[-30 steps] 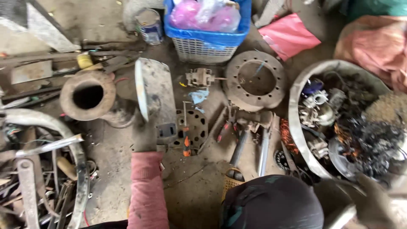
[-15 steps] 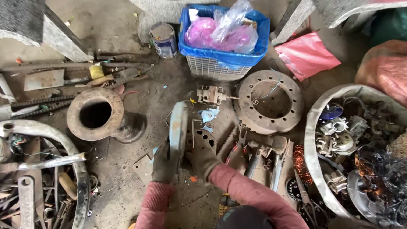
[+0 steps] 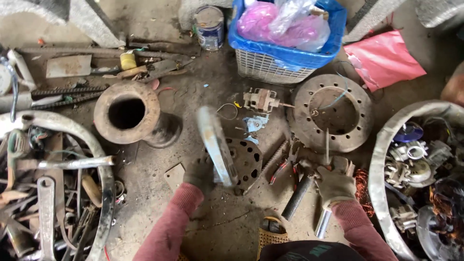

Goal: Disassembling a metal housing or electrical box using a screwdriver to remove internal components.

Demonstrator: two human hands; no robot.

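Note:
My gloved left hand [image 3: 199, 173] grips the lower edge of a round pale metal cover [image 3: 215, 145], held on edge above the dirt floor. Behind it lies a dark perforated round plate [image 3: 247, 162]. My gloved right hand [image 3: 334, 182] is closed around a thin metal rod [image 3: 327, 145] that points up toward a rusty ring-shaped disc with bolt holes [image 3: 333, 112]. A hammer with a dark handle [image 3: 298, 193] and red-handled pliers [image 3: 282, 169] lie between my hands.
A rusty flanged pipe [image 3: 130, 116] stands at left. A blue basket with pink bags [image 3: 285, 43] and a paint tin [image 3: 209, 26] sit at the back. Metal tubs of scrap parts flank both sides: left tub [image 3: 99, 159] and right tub [image 3: 384, 159].
My right hand left the round cover and moved right to take the thin rod. My left hand keeps the cover, which now stands more on edge. The view shifted slightly.

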